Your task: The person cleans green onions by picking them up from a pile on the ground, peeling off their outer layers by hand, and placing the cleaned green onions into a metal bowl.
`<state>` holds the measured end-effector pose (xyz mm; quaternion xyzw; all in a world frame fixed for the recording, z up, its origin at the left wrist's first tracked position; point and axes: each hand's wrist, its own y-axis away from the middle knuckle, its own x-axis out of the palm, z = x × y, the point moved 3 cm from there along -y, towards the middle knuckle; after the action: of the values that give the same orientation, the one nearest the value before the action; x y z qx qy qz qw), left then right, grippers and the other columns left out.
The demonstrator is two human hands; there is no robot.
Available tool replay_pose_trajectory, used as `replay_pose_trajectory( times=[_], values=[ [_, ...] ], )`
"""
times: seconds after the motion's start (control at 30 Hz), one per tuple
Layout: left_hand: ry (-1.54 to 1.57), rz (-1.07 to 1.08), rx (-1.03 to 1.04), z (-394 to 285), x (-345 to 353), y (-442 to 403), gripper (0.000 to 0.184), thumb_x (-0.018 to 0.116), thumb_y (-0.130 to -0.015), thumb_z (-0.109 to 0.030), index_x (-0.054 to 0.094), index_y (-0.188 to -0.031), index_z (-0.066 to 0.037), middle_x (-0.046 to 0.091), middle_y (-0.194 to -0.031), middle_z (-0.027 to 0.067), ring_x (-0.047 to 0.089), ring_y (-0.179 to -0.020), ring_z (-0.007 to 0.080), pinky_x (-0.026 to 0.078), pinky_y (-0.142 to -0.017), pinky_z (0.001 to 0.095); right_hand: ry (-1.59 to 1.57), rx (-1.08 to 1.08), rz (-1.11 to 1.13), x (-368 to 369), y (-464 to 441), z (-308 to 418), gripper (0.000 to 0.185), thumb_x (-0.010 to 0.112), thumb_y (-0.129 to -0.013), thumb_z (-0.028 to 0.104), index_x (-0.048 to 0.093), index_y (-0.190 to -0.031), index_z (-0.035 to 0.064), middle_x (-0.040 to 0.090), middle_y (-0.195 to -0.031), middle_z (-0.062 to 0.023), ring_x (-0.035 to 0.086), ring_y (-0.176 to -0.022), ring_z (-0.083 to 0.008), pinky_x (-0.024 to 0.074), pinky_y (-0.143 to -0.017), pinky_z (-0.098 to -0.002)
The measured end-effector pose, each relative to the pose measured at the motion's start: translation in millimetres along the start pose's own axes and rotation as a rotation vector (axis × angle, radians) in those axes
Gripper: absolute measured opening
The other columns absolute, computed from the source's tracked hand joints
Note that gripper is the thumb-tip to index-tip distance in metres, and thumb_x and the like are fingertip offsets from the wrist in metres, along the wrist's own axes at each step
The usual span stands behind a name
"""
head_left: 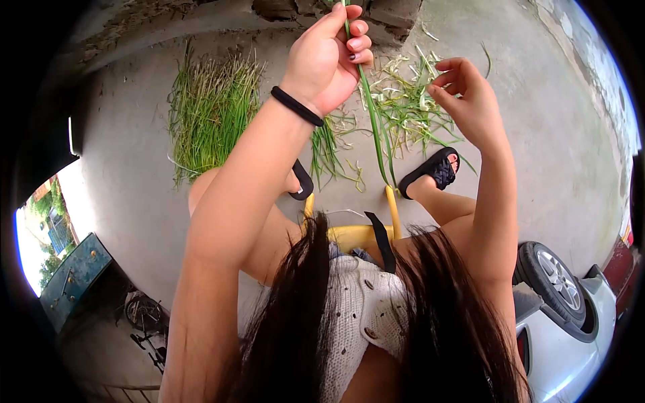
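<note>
My left hand (329,64), with a black band on its wrist, is raised at the top middle. Its thumb and fingers close around long, narrow green chives (373,124), whose leaves hang down towards the yellow stool. To the right, my right hand (470,101) is held up with curled fingers, thumb and fingertips brought together; anything between them is too small to make out. Below and behind the hands lies a loose scatter of pale and green trimmings (410,111). A large pile of chives (215,114) lies on the floor at the left, and a smaller bunch (326,151) beside my foot.
I sit above a yellow stool (353,236) on a concrete floor (537,154). Black sandals (443,171) are on my feet. A silver car part with a wheel (551,279) stands at the lower right. A bicycle (144,312) is at the lower left.
</note>
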<state>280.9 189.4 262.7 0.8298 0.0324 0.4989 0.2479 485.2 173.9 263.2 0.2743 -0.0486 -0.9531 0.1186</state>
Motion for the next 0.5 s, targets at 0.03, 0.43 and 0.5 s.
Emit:
replay_pose_trajectory(
  times=[0.03, 0.43, 0.5],
  values=[
    [0.022, 0.009, 0.006, -2.8, -1.2, -2.0, 0.017, 0.044, -0.094, -0.024, 0.050, -0.089, -0.009, 0.043, -0.066, -0.0018, 0.035, -0.052, 0.0073, 0.030, -0.046, 0.0213, -0.069, 0.024, 0.123, 10.8, 2.2, 3.2, 0.030, 0.061, -0.083, 0.018, 0.054, -0.107, -0.0002, 0.062, -0.088, -0.0044, 0.055, -0.070, -0.0096, 0.0458, -0.061, -0.0247],
    [0.002, -0.001, 0.270, -51.4, -10.4, -6.6, 0.017, 0.042, -0.095, -0.023, 0.050, -0.088, -0.009, 0.039, -0.063, -0.0027, 0.033, -0.048, 0.0069, 0.027, -0.043, 0.0199, -1.042, 0.420, 0.904, 57.4, 39.3, 30.2, 0.037, 0.036, -0.097, 0.028, 0.049, -0.120, 0.0019, 0.062, -0.088, -0.0072, 0.044, -0.045, -0.0065, 0.0285, -0.040, -0.0163],
    [-0.004, 0.001, 0.356, -69.6, -17.6, -7.6, 0.018, 0.042, -0.095, -0.023, 0.050, -0.088, -0.009, 0.038, -0.062, -0.0033, 0.033, -0.048, 0.0068, 0.027, -0.043, 0.0200, -1.013, 0.426, 0.830, 53.3, 38.1, 29.5, 0.032, 0.040, -0.095, 0.021, 0.052, -0.117, 0.0014, 0.056, -0.073, -0.0016, 0.041, -0.046, -0.0057, 0.0294, -0.041, -0.0171]
  ],
)
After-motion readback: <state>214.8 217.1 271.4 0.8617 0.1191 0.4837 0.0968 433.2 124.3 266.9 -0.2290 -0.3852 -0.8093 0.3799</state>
